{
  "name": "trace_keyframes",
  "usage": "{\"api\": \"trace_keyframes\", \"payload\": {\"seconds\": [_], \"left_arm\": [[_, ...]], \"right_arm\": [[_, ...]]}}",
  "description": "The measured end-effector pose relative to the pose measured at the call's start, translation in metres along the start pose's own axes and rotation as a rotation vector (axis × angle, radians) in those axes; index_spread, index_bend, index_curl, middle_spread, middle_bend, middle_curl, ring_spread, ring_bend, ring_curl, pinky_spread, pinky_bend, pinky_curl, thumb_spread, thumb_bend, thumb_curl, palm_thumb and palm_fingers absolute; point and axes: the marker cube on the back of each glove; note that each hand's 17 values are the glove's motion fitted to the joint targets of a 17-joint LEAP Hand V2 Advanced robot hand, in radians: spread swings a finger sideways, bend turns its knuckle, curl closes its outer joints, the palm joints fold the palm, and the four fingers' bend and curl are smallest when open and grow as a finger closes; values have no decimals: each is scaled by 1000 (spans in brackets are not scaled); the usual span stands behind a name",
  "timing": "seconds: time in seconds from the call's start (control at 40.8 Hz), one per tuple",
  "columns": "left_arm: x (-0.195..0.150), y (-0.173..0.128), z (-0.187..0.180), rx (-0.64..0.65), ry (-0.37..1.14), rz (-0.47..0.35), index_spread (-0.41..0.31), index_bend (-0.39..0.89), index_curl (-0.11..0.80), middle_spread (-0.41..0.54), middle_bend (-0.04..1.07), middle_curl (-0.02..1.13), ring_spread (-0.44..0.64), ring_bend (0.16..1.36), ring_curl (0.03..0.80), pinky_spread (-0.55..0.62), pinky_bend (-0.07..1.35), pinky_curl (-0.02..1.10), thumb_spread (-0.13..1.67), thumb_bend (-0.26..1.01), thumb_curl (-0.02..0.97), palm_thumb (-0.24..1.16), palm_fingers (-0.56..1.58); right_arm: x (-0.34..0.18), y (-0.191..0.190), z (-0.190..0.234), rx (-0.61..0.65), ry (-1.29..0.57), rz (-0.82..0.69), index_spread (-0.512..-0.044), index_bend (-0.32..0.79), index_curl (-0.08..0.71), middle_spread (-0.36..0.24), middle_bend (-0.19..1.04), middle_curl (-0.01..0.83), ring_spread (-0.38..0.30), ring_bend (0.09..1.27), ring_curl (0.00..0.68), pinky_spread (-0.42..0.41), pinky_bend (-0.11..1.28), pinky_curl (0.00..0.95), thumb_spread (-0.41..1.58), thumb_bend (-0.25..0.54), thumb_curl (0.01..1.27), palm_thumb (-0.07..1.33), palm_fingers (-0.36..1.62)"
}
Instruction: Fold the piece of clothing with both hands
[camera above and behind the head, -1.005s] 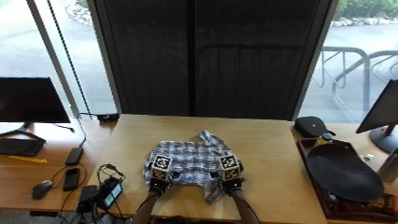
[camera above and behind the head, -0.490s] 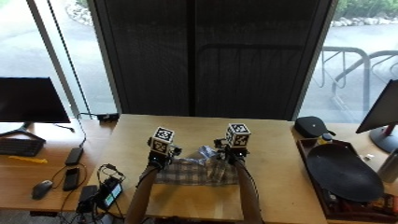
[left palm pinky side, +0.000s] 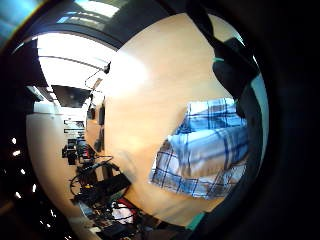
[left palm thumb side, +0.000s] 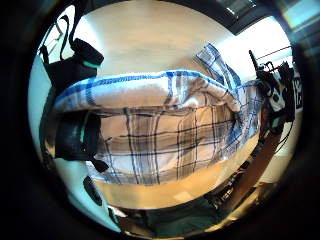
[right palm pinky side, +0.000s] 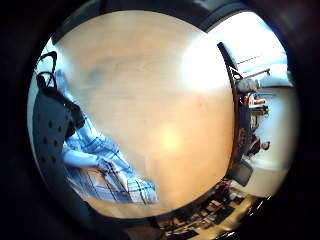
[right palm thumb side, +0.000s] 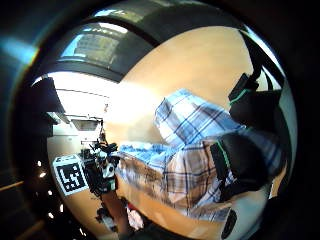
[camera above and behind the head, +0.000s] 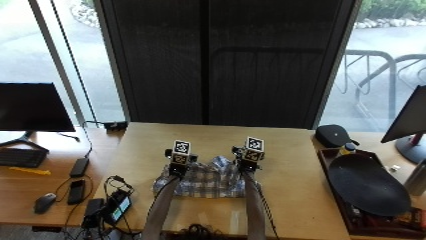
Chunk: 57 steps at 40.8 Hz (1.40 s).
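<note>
Both gloved hands, left hand (camera above and behind the head: 177, 167) and right hand (camera above and behind the head: 247, 165), too small in the outside view for finger positions to be read; palms hidden beneath marker blocks. Far edge of the plaid garment (camera above and behind the head: 208, 182) partly masked behind those hands. In the palm views, dark finger shapes (left palm thumb side: 75, 137) over the garment's fold, outlines blurred, grip unclear. Garment's corner beside the table (right palm pinky side: 150, 90) edge cut off by the lens rim.

Left hand (camera above and behind the head: 177, 167) and right hand (camera above and behind the head: 248, 164) side by side, fingers curled
</note>
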Motion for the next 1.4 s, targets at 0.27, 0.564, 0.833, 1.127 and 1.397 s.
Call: {"api": "trace_keyframes", "payload": {"seconds": [0.27,0.564,0.833,1.127,1.397], "left_arm": [[-28,5,7,190,-16,-122,-214,85,401,-261,348,492,-212,538,407,30,252,289,1121,-19,388,773,711],[-20,59,27,231,123,-26,-182,142,365,-188,205,434,-113,519,377,98,290,320,1138,-39,369,688,656],[-11,76,69,-130,109,6,-177,173,382,-137,167,438,-5,415,363,161,279,347,1286,-15,319,551,518],[0,72,91,-216,388,41,-151,146,360,-30,147,373,172,465,358,310,381,378,1450,-41,203,214,238],[6,58,95,-92,331,6,-146,176,376,-4,174,363,226,465,345,355,380,380,1472,-14,175,108,225]], "right_arm": [[30,25,-14,187,59,146,-310,184,388,-224,313,444,-215,554,419,-184,526,383,1071,-21,380,917,1009],[72,107,-15,41,-158,369,-292,31,348,-198,139,394,-176,495,410,-49,561,389,1127,-32,391,848,812],[62,166,0,-436,60,557,-226,-27,189,-44,183,392,-112,616,434,30,770,421,1187,-38,373,700,659],[61,166,4,-496,287,641,-200,-30,90,-28,280,424,-155,737,445,-45,828,404,1211,-7,373,682,755],[64,150,-2,-493,273,625,-226,-55,5,-162,392,477,-215,908,501,-255,986,449,1165,11,386,816,1050]]}}
